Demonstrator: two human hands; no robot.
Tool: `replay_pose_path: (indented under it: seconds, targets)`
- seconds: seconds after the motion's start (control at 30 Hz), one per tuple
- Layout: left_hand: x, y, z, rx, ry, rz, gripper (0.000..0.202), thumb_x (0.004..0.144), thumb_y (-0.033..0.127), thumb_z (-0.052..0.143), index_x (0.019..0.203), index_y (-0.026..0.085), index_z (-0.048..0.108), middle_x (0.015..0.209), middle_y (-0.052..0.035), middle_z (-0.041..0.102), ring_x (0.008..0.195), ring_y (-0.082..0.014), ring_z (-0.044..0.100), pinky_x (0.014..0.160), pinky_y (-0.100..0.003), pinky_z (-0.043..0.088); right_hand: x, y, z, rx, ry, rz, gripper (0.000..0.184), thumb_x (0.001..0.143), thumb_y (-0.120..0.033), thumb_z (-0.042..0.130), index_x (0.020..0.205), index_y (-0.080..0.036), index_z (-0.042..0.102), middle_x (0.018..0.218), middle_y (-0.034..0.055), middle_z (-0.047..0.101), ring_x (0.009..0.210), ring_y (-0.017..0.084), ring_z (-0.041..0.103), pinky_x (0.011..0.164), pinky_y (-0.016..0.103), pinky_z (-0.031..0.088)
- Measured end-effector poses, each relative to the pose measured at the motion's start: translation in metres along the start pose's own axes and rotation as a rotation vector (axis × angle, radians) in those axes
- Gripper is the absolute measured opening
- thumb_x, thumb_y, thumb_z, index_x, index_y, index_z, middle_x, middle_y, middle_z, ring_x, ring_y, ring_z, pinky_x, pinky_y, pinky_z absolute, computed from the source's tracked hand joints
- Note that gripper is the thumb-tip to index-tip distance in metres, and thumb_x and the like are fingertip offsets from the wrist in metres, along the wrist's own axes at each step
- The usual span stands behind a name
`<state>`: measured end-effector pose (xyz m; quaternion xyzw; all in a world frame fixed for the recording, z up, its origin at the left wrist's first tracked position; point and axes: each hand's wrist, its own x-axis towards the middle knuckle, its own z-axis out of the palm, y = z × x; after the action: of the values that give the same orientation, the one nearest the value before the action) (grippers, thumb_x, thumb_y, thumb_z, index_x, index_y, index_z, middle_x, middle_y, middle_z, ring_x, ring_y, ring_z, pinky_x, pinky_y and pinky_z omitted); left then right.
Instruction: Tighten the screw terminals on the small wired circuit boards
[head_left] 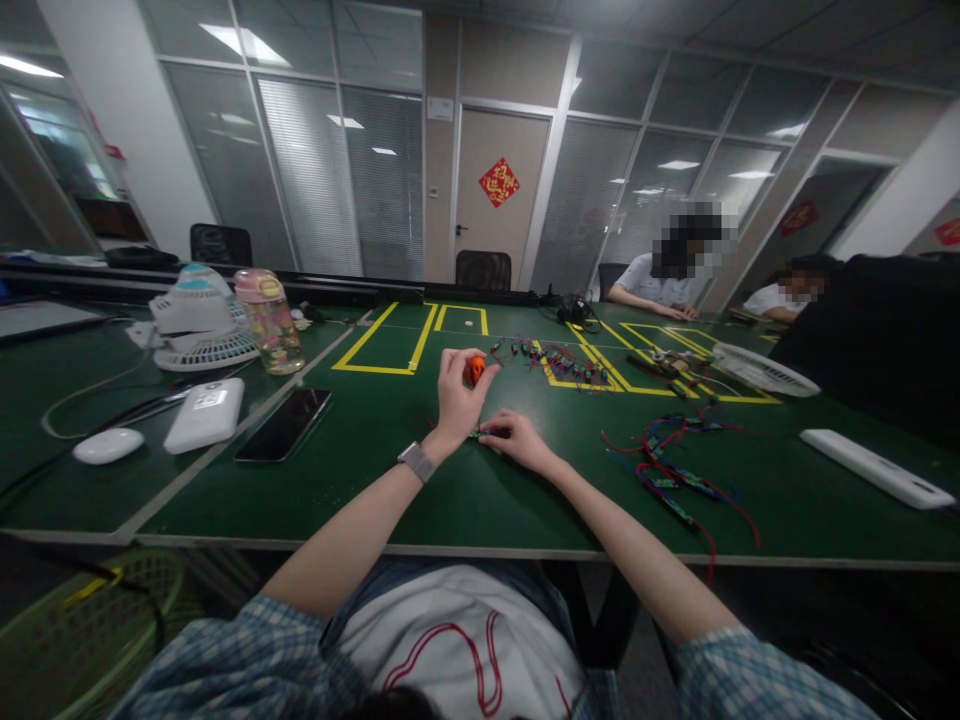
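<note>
Work on one small wired circuit board (474,435) was judged in progress; it lay on the green tabletop (360,430), pinched by the right hand (517,440). Of the far board cluster (566,366) and near-right board group (664,483), which was finished could not be determined. The left hand (459,390) was held higher — fingers curled, a small orange object (474,371) gripped. The right hand was kept low — fingers narrowed.
</note>
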<state>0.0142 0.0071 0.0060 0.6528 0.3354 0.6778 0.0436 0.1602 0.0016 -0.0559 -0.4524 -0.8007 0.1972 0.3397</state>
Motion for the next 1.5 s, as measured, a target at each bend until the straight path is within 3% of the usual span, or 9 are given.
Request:
replay_pose_path:
  seconds: [0.3, 0.43, 0.57, 0.9, 1.0, 1.13, 1.23, 1.37, 1.5]
  targets:
    - [-0.001, -0.009, 0.006, -0.159, -0.145, -0.085, 0.027, 0.099, 0.027, 0.033, 0.117, 0.021, 0.053, 0.1, -0.0058, 0.061, 0.081, -0.0137, 0.059, 0.074, -0.027, 0.049, 0.0, 0.006, 0.003, -0.005, 0.016, -0.013, 0.019, 0.075, -0.021, 0.072, 0.093, -0.018, 0.076, 0.08, 0.0038, 0.062, 0.071, 0.014, 0.057, 0.069, 0.026, 0.045]
    - [0.0, -0.004, 0.003, -0.122, -0.144, -0.024, 0.022, 0.097, 0.028, 0.041, 0.11, 0.021, 0.058, 0.103, -0.006, 0.059, 0.093, -0.0157, 0.058, 0.078, -0.027, 0.048, 0.001, 0.007, 0.003, -0.004, 0.016, -0.019, 0.018, 0.076, -0.022, 0.072, 0.093, -0.018, 0.076, 0.08, 0.0038, 0.063, 0.071, 0.014, 0.057, 0.068, 0.026, 0.046]
    - [0.0, 0.001, 0.0, -0.026, -0.065, 0.032, 0.016, 0.089, 0.03, 0.058, 0.101, 0.022, 0.062, 0.095, -0.004, 0.052, 0.083, -0.0144, 0.054, 0.075, -0.026, 0.047, 0.001, 0.006, 0.003, -0.011, 0.017, -0.02, 0.018, 0.076, -0.022, 0.072, 0.092, -0.019, 0.076, 0.08, 0.0041, 0.063, 0.071, 0.014, 0.057, 0.068, 0.026, 0.046]
    - [0.0, -0.003, 0.001, -0.146, -0.135, -0.021, 0.027, 0.098, 0.022, 0.034, 0.111, 0.02, 0.058, 0.098, -0.0054, 0.061, 0.086, -0.0145, 0.058, 0.078, -0.028, 0.046, 0.0, 0.005, 0.002, -0.008, 0.018, -0.018, 0.018, 0.076, -0.022, 0.072, 0.093, -0.019, 0.076, 0.081, 0.0038, 0.063, 0.072, 0.014, 0.058, 0.069, 0.027, 0.046]
    - [0.0, 0.0, 0.0, -0.121, -0.137, 0.023, 0.02, 0.095, 0.026, 0.045, 0.107, 0.021, 0.061, 0.1, -0.0052, 0.058, 0.091, -0.0152, 0.056, 0.079, -0.027, 0.046, 0.0, 0.006, 0.002, -0.009, 0.018, -0.02, 0.018, 0.075, -0.022, 0.072, 0.092, -0.019, 0.076, 0.08, 0.0038, 0.063, 0.072, 0.014, 0.058, 0.07, 0.027, 0.046]
    - [0.0, 0.003, 0.001, -0.085, -0.069, 0.059, 0.013, 0.086, 0.029, 0.062, 0.096, 0.021, 0.065, 0.092, -0.0028, 0.05, 0.082, -0.0135, 0.053, 0.075, -0.026, 0.047, 0.001, 0.006, 0.002, -0.013, 0.018, -0.028, 0.017, 0.075, -0.022, 0.073, 0.092, -0.019, 0.076, 0.08, 0.0039, 0.063, 0.072, 0.014, 0.058, 0.07, 0.027, 0.046]
    - [0.0, 0.002, 0.002, -0.095, -0.055, 0.052, 0.011, 0.09, 0.028, 0.057, 0.094, 0.02, 0.064, 0.089, -0.003, 0.053, 0.082, -0.014, 0.054, 0.075, -0.026, 0.046, 0.001, 0.005, 0.002, -0.015, 0.012, -0.028, 0.017, 0.075, -0.022, 0.073, 0.092, -0.019, 0.076, 0.079, 0.0036, 0.063, 0.072, 0.014, 0.058, 0.069, 0.026, 0.046]
    - [0.0, -0.002, 0.001, -0.2, -0.106, -0.042, 0.025, 0.097, 0.026, 0.038, 0.107, 0.02, 0.061, 0.093, -0.005, 0.06, 0.08, -0.0138, 0.058, 0.074, -0.027, 0.047, 0.001, 0.004, 0.001, -0.011, 0.008, -0.015, 0.018, 0.075, -0.021, 0.072, 0.093, -0.019, 0.076, 0.079, 0.0035, 0.062, 0.071, 0.014, 0.058, 0.069, 0.026, 0.046]
    - [-0.001, -0.004, 0.001, -0.292, -0.151, -0.095, 0.031, 0.099, 0.028, 0.034, 0.115, 0.02, 0.059, 0.097, -0.006, 0.065, 0.079, -0.0139, 0.062, 0.074, -0.027, 0.048, 0.0, 0.003, 0.001, -0.003, 0.009, -0.01, 0.018, 0.075, -0.02, 0.072, 0.093, -0.019, 0.076, 0.08, 0.0035, 0.062, 0.072, 0.014, 0.058, 0.069, 0.026, 0.046]
